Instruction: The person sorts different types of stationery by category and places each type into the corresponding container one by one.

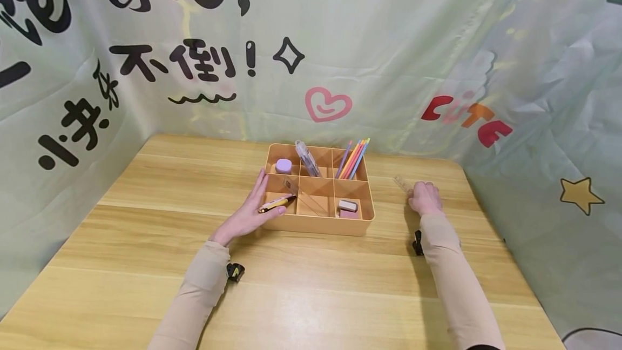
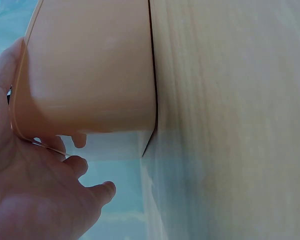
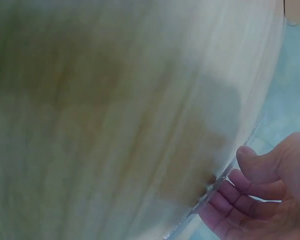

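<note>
A light-brown six-compartment organizer box (image 1: pixel 316 226) stands on the table. My left hand (image 1: pixel 247 214) rests against its left side, fingers fairly straight and thumb by the front left corner; in the left wrist view the hand (image 2: pixel 45 185) touches the box's rim. To the right of the box, my right hand (image 1: pixel 425 197) pinches a clear ruler (image 1: pixel 401 183) close to the tabletop. In the right wrist view, the ruler (image 3: pixel 182 225) runs between the thumb and the curled fingers of that hand (image 3: pixel 270 190).
The box holds a purple-lidded jar (image 1: pixel 284 166), a clear pen-shaped item (image 1: pixel 308 160), colored sticks (image 1: pixel 353 161), pens (image 1: pixel 277 203), a thin transparent piece (image 1: pixel 290 186) and an eraser (image 1: pixel 347 206). A printed cloth (image 1: pixel 369 58) hangs behind the wooden table (image 1: pixel 311 290).
</note>
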### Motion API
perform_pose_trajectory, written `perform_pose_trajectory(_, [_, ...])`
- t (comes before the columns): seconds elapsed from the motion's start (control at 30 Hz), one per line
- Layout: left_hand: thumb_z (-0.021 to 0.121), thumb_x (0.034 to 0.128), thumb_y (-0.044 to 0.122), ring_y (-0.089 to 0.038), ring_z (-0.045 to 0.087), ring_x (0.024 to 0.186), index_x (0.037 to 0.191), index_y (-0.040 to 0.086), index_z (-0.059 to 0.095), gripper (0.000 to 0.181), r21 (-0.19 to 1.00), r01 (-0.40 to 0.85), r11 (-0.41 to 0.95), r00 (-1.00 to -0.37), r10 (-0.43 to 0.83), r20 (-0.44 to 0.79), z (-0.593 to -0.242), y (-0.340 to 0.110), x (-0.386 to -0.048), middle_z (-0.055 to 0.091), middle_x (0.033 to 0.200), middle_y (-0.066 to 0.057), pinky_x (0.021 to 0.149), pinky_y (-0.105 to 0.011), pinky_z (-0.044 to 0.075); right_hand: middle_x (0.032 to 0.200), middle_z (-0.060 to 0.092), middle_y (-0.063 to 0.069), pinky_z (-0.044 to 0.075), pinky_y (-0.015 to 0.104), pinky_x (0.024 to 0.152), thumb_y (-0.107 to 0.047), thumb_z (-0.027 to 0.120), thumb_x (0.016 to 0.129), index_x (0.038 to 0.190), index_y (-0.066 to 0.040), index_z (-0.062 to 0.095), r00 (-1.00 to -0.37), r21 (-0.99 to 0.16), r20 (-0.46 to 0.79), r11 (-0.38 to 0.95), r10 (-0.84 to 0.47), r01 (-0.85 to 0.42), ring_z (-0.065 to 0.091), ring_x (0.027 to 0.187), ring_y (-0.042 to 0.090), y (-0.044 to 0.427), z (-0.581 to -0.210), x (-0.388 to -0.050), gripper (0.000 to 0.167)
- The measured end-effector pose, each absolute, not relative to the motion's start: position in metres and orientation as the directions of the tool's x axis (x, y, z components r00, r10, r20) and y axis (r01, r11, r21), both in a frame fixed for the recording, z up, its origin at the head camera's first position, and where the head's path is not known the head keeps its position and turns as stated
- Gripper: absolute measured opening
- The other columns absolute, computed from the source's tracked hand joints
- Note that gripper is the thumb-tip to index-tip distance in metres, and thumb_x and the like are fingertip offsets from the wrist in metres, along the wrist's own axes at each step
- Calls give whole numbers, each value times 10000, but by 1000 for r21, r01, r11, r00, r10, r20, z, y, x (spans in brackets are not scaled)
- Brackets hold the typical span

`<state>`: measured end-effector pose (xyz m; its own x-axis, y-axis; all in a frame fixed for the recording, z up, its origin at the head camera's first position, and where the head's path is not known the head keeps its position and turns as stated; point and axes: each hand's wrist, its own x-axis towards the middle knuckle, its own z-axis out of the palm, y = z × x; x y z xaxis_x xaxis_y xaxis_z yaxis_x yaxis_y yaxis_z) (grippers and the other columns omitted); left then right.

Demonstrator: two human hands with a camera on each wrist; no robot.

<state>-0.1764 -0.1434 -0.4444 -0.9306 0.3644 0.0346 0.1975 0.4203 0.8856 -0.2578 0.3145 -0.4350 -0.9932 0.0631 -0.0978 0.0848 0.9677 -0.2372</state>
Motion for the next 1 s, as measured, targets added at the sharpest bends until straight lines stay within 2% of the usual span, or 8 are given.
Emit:
perform_pose_trajectory(0.27, [651, 960, 425, -348, -139, 1570, 1614, 230, -126, 1034, 868, 197, 455, -934, 356, 25, -445, -143, -176, -263, 1670, 73, 1237, -671, 27, 1041, 590, 387, 481, 612, 913, -8, 607, 860, 892, 108, 582, -998, -237, -41, 970, 38, 47, 558, 1023, 558, 317, -437, -258, 123])
perform_pose_trajectory(0.4, [654, 958, 425, -353, -132, 1571, 1613, 240, -129, 1037, 872, 194, 449, -934, 356, 25, -444, -143, -176, -265, 1668, 80, 1236, -672, 30, 981, 598, 364, 496, 614, 887, 17, 628, 861, 904, 107, 551, -999, -260, 24, 965, 27, 20, 584, 980, 558, 315, -438, -254, 126])
perform_pose_trajectory(0.5, [658, 959, 418, -359, -106, 1573, 1612, 243, -132, 1040, 879, 192, 437, -933, 359, 26, -444, -143, -176, -267, 1667, 80, 1243, -656, 53, 998, 591, 353, 497, 619, 897, 40, 634, 866, 970, 119, 551, -997, -305, 70, 952, 30, 7, 582, 989, 555, 312, -439, -251, 154])
perform_pose_trajectory(0.6, [660, 959, 413, -355, -103, 1575, 1613, 235, -130, 1041, 882, 193, 430, -933, 360, 29, -445, -143, -177, -264, 1670, 77, 1248, -645, 64, 1094, 580, 385, 470, 634, 970, 60, 604, 885, 1104, 165, 553, -994, -346, 111, 938, 22, -18, 561, 1058, 567, 310, -438, -249, 248])
perform_pose_trajectory(0.77, [663, 960, 405, -351, -98, 1576, 1614, 226, -128, 1042, 884, 194, 426, -933, 359, 32, -445, -143, -177, -263, 1670, 76, 1253, -634, 68, 1251, 545, 412, 423, 645, 1060, 12, 489, 989, 1344, 190, 451, -986, -425, 166, 904, 17, -56, 524, 1168, 568, 303, -434, -250, 399])
perform_pose_trajectory(0.87, [667, 960, 397, -350, -92, 1577, 1615, 218, -126, 1044, 886, 191, 423, -933, 359, 30, -444, -143, -177, -265, 1669, 78, 1258, -621, 72, 1239, 577, 381, 447, 630, 1033, -44, 437, 1046, 1388, 168, 433, -973, -491, 229, 865, 19, -99, 555, 1148, 536, 298, -431, -250, 402])
perform_pose_trajectory(1.0, [667, 960, 395, -347, -99, 1577, 1615, 217, -125, 1043, 885, 189, 425, -934, 357, 28, -445, -143, -177, -265, 1669, 82, 1258, -624, 62, 1209, 613, 358, 471, 605, 1009, -85, 435, 1068, 1382, 158, 450, -939, -559, 343, 807, 14, -192, 595, 1127, 510, 290, -425, -252, 397])
